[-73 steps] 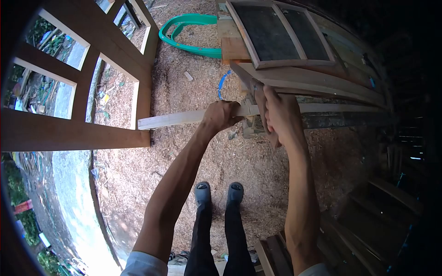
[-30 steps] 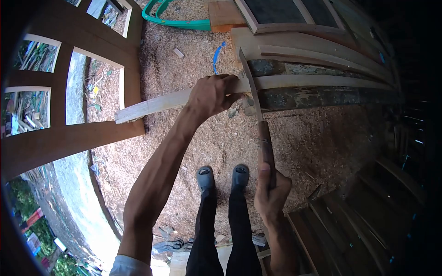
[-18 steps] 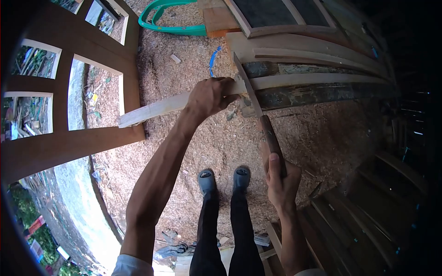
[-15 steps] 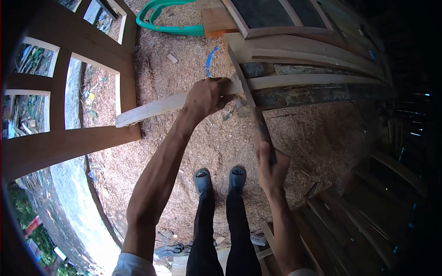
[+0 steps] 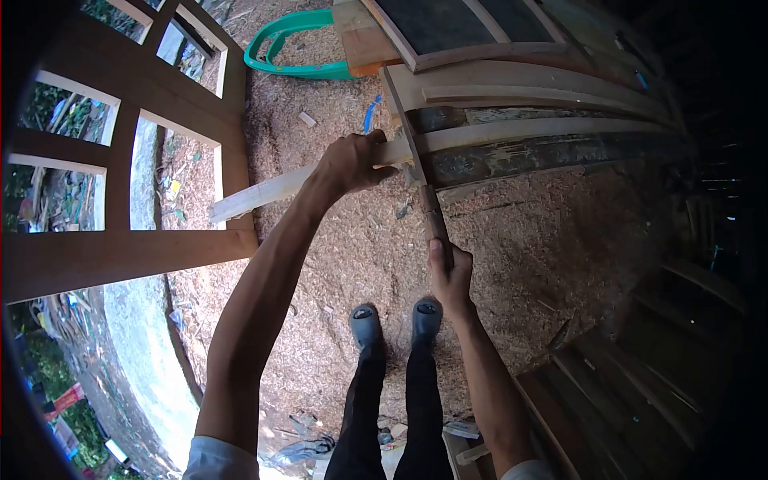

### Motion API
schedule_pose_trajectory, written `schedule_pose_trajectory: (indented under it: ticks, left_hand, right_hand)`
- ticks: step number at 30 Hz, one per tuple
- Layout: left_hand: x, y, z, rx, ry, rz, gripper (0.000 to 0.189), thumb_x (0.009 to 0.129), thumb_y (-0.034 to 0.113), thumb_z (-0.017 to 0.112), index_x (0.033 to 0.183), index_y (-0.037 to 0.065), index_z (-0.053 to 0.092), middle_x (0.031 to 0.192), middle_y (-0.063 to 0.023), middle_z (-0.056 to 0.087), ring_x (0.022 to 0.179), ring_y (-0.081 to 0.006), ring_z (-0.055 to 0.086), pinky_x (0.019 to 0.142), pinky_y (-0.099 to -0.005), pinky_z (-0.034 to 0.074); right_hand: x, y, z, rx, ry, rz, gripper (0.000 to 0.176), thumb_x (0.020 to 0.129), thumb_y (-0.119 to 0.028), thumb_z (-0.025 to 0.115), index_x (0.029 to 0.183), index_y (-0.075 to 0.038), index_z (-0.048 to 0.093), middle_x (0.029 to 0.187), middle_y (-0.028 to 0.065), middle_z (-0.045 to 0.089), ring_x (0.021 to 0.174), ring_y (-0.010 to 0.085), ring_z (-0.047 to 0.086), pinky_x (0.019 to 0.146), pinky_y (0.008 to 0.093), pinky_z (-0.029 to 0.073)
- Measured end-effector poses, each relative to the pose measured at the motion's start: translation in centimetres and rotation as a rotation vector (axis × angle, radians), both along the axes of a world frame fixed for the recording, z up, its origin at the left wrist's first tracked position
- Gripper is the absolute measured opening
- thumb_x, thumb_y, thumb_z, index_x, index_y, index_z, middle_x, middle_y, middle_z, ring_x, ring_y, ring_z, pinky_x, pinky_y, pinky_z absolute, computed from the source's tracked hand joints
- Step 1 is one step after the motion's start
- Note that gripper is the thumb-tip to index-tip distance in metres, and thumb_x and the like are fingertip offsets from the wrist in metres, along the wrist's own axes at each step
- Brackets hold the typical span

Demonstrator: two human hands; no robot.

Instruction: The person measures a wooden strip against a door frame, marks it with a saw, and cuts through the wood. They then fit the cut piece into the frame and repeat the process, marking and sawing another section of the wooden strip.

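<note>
My left hand (image 5: pixel 350 162) is closed over a pale wooden strip (image 5: pixel 268 194), thumb on the near side and fingers on the far side. The strip's left end sticks out over the floor; its right part rests on stacked timber. In my right hand (image 5: pixel 452 276) is the dark straight handle of what looks like a handsaw (image 5: pixel 409 132). Its long narrow blade lies across the strip just right of my left hand, seen nearly edge-on, so its teeth do not show. The blade's far end reaches a wide board (image 5: pixel 512 78) behind.
A dark rough beam (image 5: pixel 552 164) lies under the strip at right. A brown wooden frame (image 5: pixel 120 244) with openings stands at left. At the back are a green plastic hoop-shaped piece (image 5: pixel 308 72) and a framed panel (image 5: pixel 488 52). Wood shavings cover the floor (image 5: pixel 512 248).
My right hand and the saw handle have shifted slightly left and up in view, the blade still across the strip. My left hand keeps its hold. The whole view has turned a little.
</note>
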State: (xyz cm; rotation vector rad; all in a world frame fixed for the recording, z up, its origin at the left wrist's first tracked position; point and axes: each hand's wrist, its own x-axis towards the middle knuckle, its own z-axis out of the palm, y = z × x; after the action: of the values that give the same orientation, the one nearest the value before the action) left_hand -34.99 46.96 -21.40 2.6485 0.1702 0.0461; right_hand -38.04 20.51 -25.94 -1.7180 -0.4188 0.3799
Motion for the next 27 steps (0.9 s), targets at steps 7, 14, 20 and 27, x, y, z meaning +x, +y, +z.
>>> schedule_pose_trajectory:
  ticks: [7,14,20,27]
  left_hand:
    - [-0.6,0.0,-0.5,0.191,0.065,0.044,0.03,0.079,0.031,0.069,0.097,0.009,0.059,0.073,-0.0177,0.067,0.071,-0.0391,0.066,0.064,-0.0483,0.054]
    - [-0.8,-1.3,1.4,0.15,0.168,0.122,0.022,0.078,0.02,0.06,0.098,0.01,0.06,0.081,-0.0197,0.068,0.076,-0.0398,0.067,0.072,-0.0492,0.054]
    - [-0.3,-0.5,1.3,0.066,0.223,0.096,0.032,0.073,0.025,0.065,0.101,0.009,0.065,0.085,-0.0211,0.068,0.081,-0.04,0.067,0.075,-0.0478,0.054]
    - [1.1,0.7,2.4,-0.322,0.601,0.037,0.041,0.073,0.026,0.067,0.102,-0.003,0.064,0.078,-0.0189,0.067,0.068,-0.0265,0.067,0.065,-0.0404,0.053]
  right_hand:
    - [-0.4,1.6,0.3,-0.081,-0.178,-0.108,0.043,0.093,-0.023,0.063,0.057,-0.002,0.052,0.045,0.0,0.041,0.043,0.0074,0.041,0.042,0.0317,0.03]
    - [-0.4,2.0,-4.6,0.015,-0.145,-0.224,0.028,0.088,-0.016,0.068,0.066,0.0,0.063,0.047,0.0,0.048,0.045,0.0059,0.045,0.043,0.0288,0.034]
    - [0.1,0.6,1.7,-0.082,-0.033,-0.145,0.034,0.089,-0.02,0.069,0.064,0.001,0.061,0.046,-0.0002,0.045,0.044,0.0051,0.042,0.041,0.0303,0.031]
    - [0.8,0.4,-1.3,0.0,-0.257,-0.11,0.033,0.089,-0.017,0.067,0.063,0.002,0.06,0.046,0.0007,0.046,0.044,0.0057,0.042,0.042,0.0307,0.031]
